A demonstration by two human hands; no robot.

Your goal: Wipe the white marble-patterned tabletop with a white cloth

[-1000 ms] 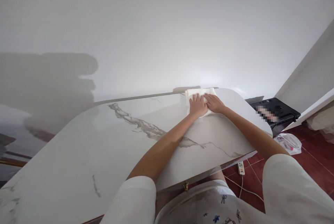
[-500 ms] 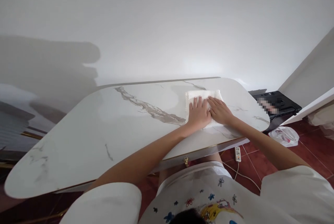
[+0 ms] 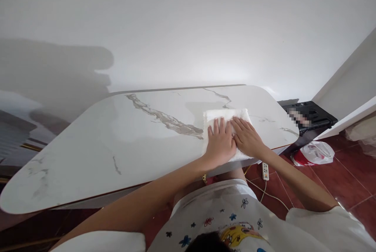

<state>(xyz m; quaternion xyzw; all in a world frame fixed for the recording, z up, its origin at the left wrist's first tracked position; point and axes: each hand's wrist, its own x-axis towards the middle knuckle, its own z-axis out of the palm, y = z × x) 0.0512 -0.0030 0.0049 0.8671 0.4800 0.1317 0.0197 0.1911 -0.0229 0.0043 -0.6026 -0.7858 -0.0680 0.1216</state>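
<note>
A folded white cloth (image 3: 225, 116) lies near the right end of a white marble-patterned table (image 3: 123, 142), close to its near edge. My left hand (image 3: 219, 142) rests flat on the cloth with fingers stretched out. My right hand (image 3: 246, 137) lies flat on the cloth beside it, the two hands touching. The near part of the cloth is hidden under my hands.
A white wall stands behind the table. To the right, on the red tiled floor, are a black device (image 3: 311, 116), a white plastic bag (image 3: 313, 153) and a white power strip (image 3: 265, 170) with its cord.
Both hands have slid the cloth from the table's far edge back toward the near edge. The view has pulled back with them.
</note>
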